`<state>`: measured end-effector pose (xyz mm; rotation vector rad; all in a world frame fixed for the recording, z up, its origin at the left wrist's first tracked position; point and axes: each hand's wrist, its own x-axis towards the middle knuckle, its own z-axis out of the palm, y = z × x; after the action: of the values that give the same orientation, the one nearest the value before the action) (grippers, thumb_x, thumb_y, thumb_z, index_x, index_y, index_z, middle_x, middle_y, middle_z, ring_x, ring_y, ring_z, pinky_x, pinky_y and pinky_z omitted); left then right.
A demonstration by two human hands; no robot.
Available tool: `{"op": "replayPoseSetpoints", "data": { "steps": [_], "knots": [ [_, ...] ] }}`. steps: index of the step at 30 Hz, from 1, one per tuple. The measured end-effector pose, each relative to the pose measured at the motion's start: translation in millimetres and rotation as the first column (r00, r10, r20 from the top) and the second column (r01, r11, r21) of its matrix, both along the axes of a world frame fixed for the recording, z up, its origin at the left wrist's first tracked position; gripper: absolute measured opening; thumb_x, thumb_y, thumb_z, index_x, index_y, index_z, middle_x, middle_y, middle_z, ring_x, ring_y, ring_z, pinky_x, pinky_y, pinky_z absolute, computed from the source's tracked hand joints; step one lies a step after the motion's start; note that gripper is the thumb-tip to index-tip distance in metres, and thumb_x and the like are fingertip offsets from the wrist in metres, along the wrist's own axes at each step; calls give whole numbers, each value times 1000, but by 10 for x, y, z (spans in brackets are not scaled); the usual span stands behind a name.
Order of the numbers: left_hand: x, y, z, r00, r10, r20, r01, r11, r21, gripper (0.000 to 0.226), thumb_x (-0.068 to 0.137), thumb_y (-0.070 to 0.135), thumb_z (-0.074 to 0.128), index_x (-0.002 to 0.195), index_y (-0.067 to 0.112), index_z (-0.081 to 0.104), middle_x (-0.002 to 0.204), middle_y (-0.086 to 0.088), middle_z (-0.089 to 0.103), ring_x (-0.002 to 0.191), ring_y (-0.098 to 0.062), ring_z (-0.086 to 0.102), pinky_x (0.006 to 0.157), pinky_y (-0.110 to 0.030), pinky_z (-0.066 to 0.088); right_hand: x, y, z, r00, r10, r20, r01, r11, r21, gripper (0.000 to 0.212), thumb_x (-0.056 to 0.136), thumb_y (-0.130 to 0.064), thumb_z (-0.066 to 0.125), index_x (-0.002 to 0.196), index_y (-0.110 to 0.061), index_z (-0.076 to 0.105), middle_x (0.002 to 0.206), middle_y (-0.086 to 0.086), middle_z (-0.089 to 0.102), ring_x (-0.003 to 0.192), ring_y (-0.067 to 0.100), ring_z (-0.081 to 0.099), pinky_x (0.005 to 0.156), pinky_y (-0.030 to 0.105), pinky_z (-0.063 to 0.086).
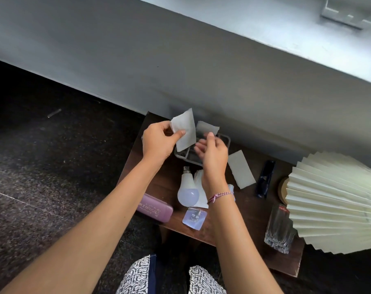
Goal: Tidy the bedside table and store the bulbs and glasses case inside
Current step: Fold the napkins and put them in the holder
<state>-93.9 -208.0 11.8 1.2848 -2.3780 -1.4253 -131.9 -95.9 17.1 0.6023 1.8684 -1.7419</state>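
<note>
My left hand [159,143] pinches a white paper slip [185,129] above the back left of the dark wooden bedside table [252,236]. My right hand [212,153] hovers over a grey tray [181,154] with loosely spread fingers. A second paper slip [208,127] stands just behind its thumb tip; whether it is held is unclear. A white bulb [187,193] lies on the table below the tray. The purple glasses case [155,209] rests at the table's left front edge.
A third slip [241,169], a pile of white papers [199,177], a clear hook packet [194,218], a dark blue object [265,179], a glass tumbler [280,230] and a pleated lamp shade [339,200] share the table. A grey wall runs behind; dark floor lies left.
</note>
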Motion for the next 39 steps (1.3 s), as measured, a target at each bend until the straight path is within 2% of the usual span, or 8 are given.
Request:
{"op": "replayPoseSetpoints", "data": {
  "steps": [3, 11, 16, 22, 26, 29, 35, 39],
  "knots": [
    [-3, 60, 13, 1000, -25, -5, 24, 998, -49, 13, 76, 31, 74, 79, 19, 70, 73, 1, 70, 62, -10, 59, 56, -22, 45, 115, -86, 16, 985, 27, 170, -1, 988, -152, 44, 100, -39, 34, 119, -5, 55, 101, 3, 61, 99, 15, 61, 84, 25, 50],
    [30, 174, -21, 992, -124, 5, 121, 973, 196, 5, 85, 18, 64, 89, 18, 67, 83, -4, 73, 81, -15, 69, 74, -32, 57, 85, -183, 19, 972, 66, 225, -6, 966, -257, 59, 97, -54, 25, 122, -13, 59, 113, 2, 66, 114, 14, 58, 105, 34, 42],
    [57, 201, -15, 994, -112, 3, 107, 955, 276, 11, 85, 20, 59, 80, 28, 64, 77, -4, 71, 82, -20, 67, 76, -39, 56, 78, -190, 11, 968, 75, 240, -5, 960, -279, 58, 96, -54, 25, 96, -14, 66, 85, 1, 72, 87, 11, 66, 90, 32, 50],
    [97, 214, 21, 995, -99, -28, 103, 959, 266, 18, 85, 18, 55, 80, 35, 58, 67, 13, 65, 65, 4, 61, 67, -23, 50, 125, -196, 4, 968, 119, 222, -42, 945, -324, 62, 96, -54, 24, 110, -6, 61, 87, 3, 71, 85, 8, 68, 83, 23, 53],
    [111, 235, 50, 994, -100, -34, 106, 951, 292, 22, 87, 17, 54, 106, 26, 61, 94, 14, 69, 85, 4, 62, 78, -21, 51, 154, -206, 63, 967, 98, 234, -12, 939, -344, 61, 97, -53, 24, 115, -7, 61, 98, 7, 70, 97, 14, 65, 95, 30, 49],
    [111, 242, 94, 993, -100, -60, 114, 945, 306, 37, 89, 16, 50, 125, 17, 58, 106, 9, 65, 100, -5, 61, 85, -20, 47, 176, -215, 105, 963, 97, 251, 3, 929, -370, 66, 97, -53, 21, 132, -6, 51, 131, 11, 59, 124, 18, 53, 110, 35, 38],
    [167, 329, 115, 989, -126, -72, 140, 959, 248, 34, 89, 16, 48, 59, 30, 58, 52, 17, 58, 54, 6, 55, 47, -4, 37, 249, -198, 102, 960, 122, 254, -26, 937, -349, 71, 93, -61, 20, 133, -11, 52, 132, 10, 58, 122, 16, 55, 109, 36, 40],
    [156, 357, 94, 991, -123, -45, 131, 950, 284, 45, 89, 16, 48, 48, 34, 57, 46, 20, 56, 49, 8, 52, 43, -3, 34, 278, -187, 88, 958, 109, 266, -22, 951, -307, 72, 92, -63, 21, 132, -13, 53, 128, 9, 61, 119, 15, 57, 108, 36, 42]
  ]
}}
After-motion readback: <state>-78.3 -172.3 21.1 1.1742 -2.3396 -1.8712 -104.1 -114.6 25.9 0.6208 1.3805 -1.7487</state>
